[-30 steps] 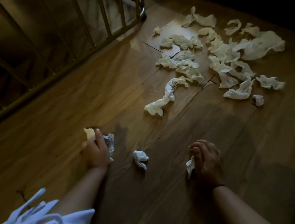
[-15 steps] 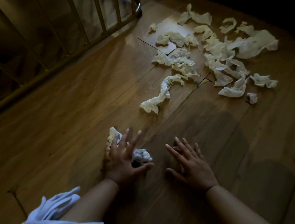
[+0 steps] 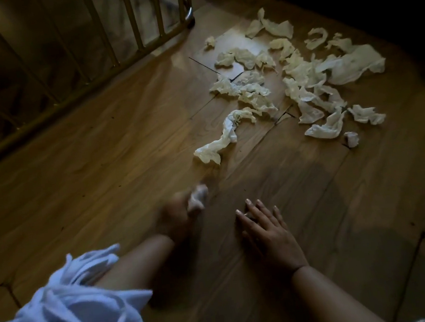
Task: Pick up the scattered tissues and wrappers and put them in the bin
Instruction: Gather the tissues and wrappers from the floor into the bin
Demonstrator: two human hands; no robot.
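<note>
Clutching a wadded tissue (image 3: 197,199) in your blurred left hand (image 3: 174,219); right hand (image 3: 268,230) lies flat, fingers straight. Scattered tissues (image 3: 352,68) ahead of both hands: feather-light, soft, pinch any fold.

No readable text in this view.

I can make out no lettering, label, brand, number or sign on anything here; the scene is dim and partly blurred by motion.
</note>
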